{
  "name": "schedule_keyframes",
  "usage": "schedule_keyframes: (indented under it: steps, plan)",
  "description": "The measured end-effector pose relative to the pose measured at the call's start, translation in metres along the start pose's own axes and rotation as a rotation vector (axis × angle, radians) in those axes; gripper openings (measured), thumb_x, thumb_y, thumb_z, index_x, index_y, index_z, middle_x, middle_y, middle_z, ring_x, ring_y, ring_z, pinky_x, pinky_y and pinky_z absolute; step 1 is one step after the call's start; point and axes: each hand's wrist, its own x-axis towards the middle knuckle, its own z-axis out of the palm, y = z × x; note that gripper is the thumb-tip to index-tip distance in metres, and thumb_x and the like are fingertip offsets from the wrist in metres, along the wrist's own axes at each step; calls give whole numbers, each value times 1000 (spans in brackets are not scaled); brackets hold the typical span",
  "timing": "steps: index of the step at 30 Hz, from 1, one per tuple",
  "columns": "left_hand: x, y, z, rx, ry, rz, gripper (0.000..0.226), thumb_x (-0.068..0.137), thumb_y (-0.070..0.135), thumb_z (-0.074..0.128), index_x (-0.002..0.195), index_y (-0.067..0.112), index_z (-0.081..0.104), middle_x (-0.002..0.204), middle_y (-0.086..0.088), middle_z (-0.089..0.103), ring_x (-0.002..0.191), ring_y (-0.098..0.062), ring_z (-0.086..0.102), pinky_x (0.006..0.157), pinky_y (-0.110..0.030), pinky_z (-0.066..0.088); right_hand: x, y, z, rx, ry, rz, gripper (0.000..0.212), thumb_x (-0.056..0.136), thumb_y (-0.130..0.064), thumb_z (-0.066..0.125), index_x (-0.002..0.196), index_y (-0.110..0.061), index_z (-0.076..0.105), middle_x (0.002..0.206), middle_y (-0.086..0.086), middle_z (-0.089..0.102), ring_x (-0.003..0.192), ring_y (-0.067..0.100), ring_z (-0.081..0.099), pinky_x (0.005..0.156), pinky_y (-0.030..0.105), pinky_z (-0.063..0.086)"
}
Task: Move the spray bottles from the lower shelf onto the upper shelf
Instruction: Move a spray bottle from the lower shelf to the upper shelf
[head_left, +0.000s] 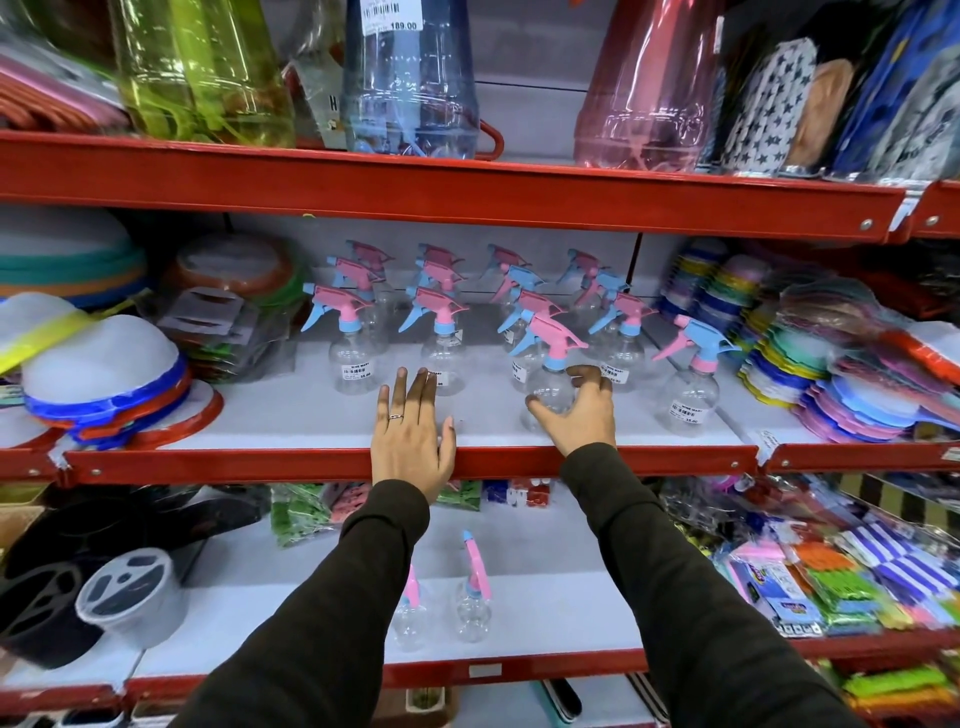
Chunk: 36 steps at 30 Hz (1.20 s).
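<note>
Several clear spray bottles with pink and blue trigger heads stand in rows on the upper shelf. My right hand is curled around the round body of one such spray bottle, which stands upright near the shelf's front edge. My left hand lies flat, fingers spread, on the shelf's front lip with nothing in it. Two more spray bottles stand on the lower shelf, between my forearms.
Stacked plastic bowls fill the upper shelf's left side and stacked coloured plates its right. Large tinted jugs stand on the top shelf. Black strainers and packaged goods flank the lower shelf.
</note>
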Motion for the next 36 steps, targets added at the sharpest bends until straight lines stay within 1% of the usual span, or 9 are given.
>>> schedule_keyframes:
  steps: [5, 8, 13, 17, 21, 23, 27, 31, 36]
  plan:
    - [0, 0, 0, -2, 5, 6, 65, 98, 39, 26, 154, 7, 29, 164, -8, 27, 155, -27, 7, 126, -43, -1, 1, -2, 1, 43, -51, 8, 68, 75, -31, 78, 133, -13, 49, 133, 12, 54, 121, 30, 54, 104, 40, 46]
    - [0, 0, 0, 9, -2, 4, 66, 98, 41, 23, 155, 7, 28, 164, -8, 25, 155, -27, 5, 126, -43, -1, 1, -3, 2, 55, -63, 28, 71, 76, -31, 77, 138, -13, 48, 136, 12, 54, 123, 29, 54, 105, 37, 45]
    - [1, 0, 0, 20, -30, 1, 67, 98, 41, 22, 155, 7, 25, 165, -8, 23, 155, -27, 3, 126, -43, -2, 1, -2, 3, 56, -65, 37, 71, 76, -32, 75, 139, -15, 48, 136, 12, 54, 123, 29, 54, 103, 33, 44]
    - [2, 0, -1, 17, -45, 0, 67, 98, 40, 23, 155, 6, 26, 165, -9, 24, 155, -28, 3, 126, -44, 0, 2, 0, 3, 42, -73, 35, 70, 77, -31, 74, 140, -16, 46, 136, 12, 53, 122, 30, 54, 104, 36, 46]
    - [3, -1, -2, 17, -65, 5, 67, 97, 40, 22, 155, 6, 26, 164, -9, 25, 155, -28, 5, 126, -44, -1, -5, 0, 1, 76, -48, 4, 70, 78, -33, 75, 139, -18, 45, 142, 6, 40, 124, 21, 48, 106, 26, 37]
    - [4, -1, -2, 12, -72, 4, 68, 97, 40, 22, 156, 6, 25, 164, -9, 24, 155, -28, 4, 126, -44, -2, -15, 2, -3, 129, 27, -63, 64, 78, -32, 76, 133, -20, 48, 135, 1, 37, 121, 17, 46, 103, 24, 36]
    - [3, -2, -2, 3, -87, 7, 64, 100, 38, 28, 156, 8, 24, 165, -8, 24, 155, -28, 4, 126, -43, -2, -44, 7, -9, 217, 162, -179, 40, 79, -30, 73, 116, -31, 58, 114, -11, 43, 100, 7, 51, 86, 26, 48]
    - [1, -3, -4, -24, -110, 35, 61, 103, 39, 25, 157, 11, 19, 166, -6, 21, 155, -25, 6, 126, -41, 2, -72, 13, -8, 241, 223, -222, 25, 81, -22, 70, 106, -25, 66, 106, -7, 52, 91, 14, 57, 72, 28, 52]
    - [-7, -26, -17, -48, -52, 53, 62, 100, 37, 21, 155, 9, 27, 163, -8, 29, 154, -28, 13, 126, -46, 10, -109, 27, -1, 253, 195, -221, 19, 80, -14, 70, 97, -21, 66, 98, -5, 58, 79, 5, 57, 69, 14, 46]
